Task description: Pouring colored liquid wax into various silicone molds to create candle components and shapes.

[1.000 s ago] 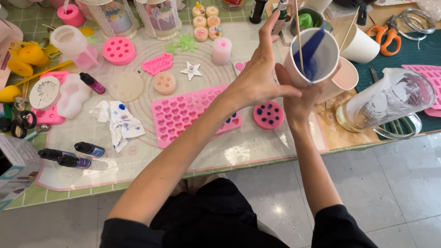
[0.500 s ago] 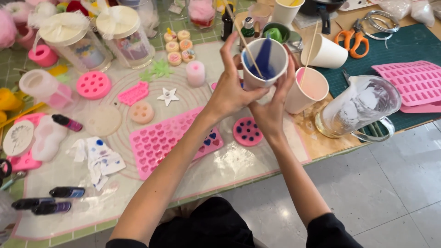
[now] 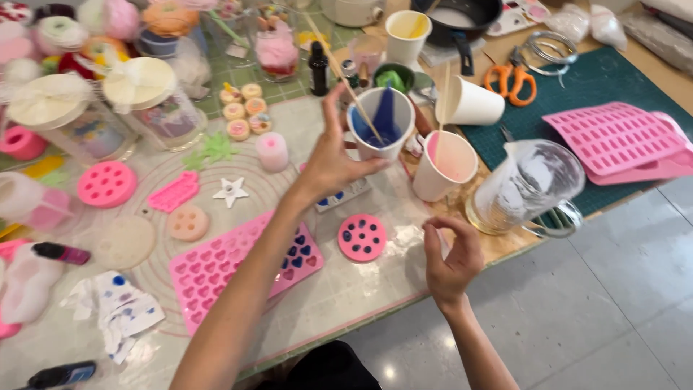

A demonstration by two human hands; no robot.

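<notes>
Head view, catalogued as we look down on our own hands.

1. Left hand (image 3: 333,162): fingers clamped round the wall of a white paper cup (image 3: 380,124) raised just above the table; blue liquid coats the inside, and a wooden stick (image 3: 345,81) leans out over the rim toward the upper left.
2. Right hand (image 3: 451,261): holding nothing, fingers loosely curled with thumb and forefinger apart, at the table edge (image 3: 404,292), near the round pink mould (image 3: 362,237).
3. Handling note, our judgement: we would keep the cup level while it is carried, grip low enough not to crush the paper wall, and watch that the stick does not tip out; any tilt should be slow, since the blue coats high up one side.
4. Pink heart mould (image 3: 242,263): flat on the mat, a few cells at its right end filled dark blue.
5. Second paper cup (image 3: 447,165): pink inside, standing just right of the held cup, with its own stick.
6. Glass jug (image 3: 530,188): clear, on its side at the table edge.

Packages and labels:
7. Two clear round tubs with cream lids (image 3: 137,101), upper left, pictured bands on their walls.
8. Dark small bottle (image 3: 318,70), behind the cup; label too blurred to tell.
9. Dark dropper bottle (image 3: 61,253), far left, lying down, with a pink band.
</notes>
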